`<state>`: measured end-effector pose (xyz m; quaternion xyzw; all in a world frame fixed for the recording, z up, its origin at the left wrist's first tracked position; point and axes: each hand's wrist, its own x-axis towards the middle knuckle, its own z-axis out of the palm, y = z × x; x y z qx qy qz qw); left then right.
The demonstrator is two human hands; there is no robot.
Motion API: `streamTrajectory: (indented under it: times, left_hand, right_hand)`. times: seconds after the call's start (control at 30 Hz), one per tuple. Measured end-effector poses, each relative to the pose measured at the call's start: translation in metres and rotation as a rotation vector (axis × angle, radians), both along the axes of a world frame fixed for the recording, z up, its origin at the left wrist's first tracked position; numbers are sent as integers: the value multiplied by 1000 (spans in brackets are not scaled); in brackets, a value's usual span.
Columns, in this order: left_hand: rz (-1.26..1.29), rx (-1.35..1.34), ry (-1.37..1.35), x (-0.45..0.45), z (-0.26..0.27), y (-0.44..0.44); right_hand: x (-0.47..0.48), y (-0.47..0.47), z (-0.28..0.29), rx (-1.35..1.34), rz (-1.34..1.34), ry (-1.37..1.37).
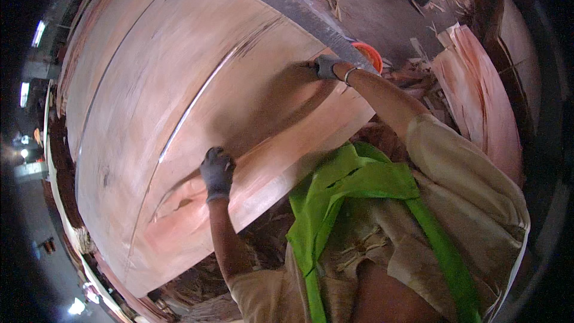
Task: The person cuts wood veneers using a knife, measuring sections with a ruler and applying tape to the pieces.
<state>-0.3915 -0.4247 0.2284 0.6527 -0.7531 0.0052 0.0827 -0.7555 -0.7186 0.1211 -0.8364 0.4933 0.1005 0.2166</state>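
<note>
Wide, thin sheets of wood veneer (179,76) lie spread before me. My left hand (217,172), in a grey glove, is closed on the near edge of an upper veneer sheet. Farther off to the right, my right hand (327,66), also gloved, grips the same edge near the sheet's right end. Between the hands this edge is raised and bowed, with a shadow along it. Beneath it shows a lower veneer sheet (287,148), pinkish and nearer my body. My fingertips are partly hidden.
Dark gaps (197,107) run between sheets to the left. An orange-red round container (370,56) stands past the right edge. A bent stack of pinkish veneer (475,85) lies at right, with veneer scraps (329,2) on the floor. My green apron (354,175) hangs near the sheet's front edge.
</note>
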Motion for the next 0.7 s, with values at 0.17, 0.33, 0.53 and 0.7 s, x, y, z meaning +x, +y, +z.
streamTrajectory:
  times: [0.17, 0.33, 0.53, 0.7]
  left_hand:
    - [546, 290, -377, 115, 45, -2]
    - [928, -8, -412, 248, 45, 2]
    - [567, -577, -19, 94, 29, -111]
    - [-85, -192, 352, -153, -20, -142]
  right_hand:
    - [2, 9, 27, 103, -171, -91]
    - [5, 19, 30, 30, -91, -200]
    - [4, 24, 17, 64, -261, -229]
    - [-8, 21, 6, 115, -338, -164]
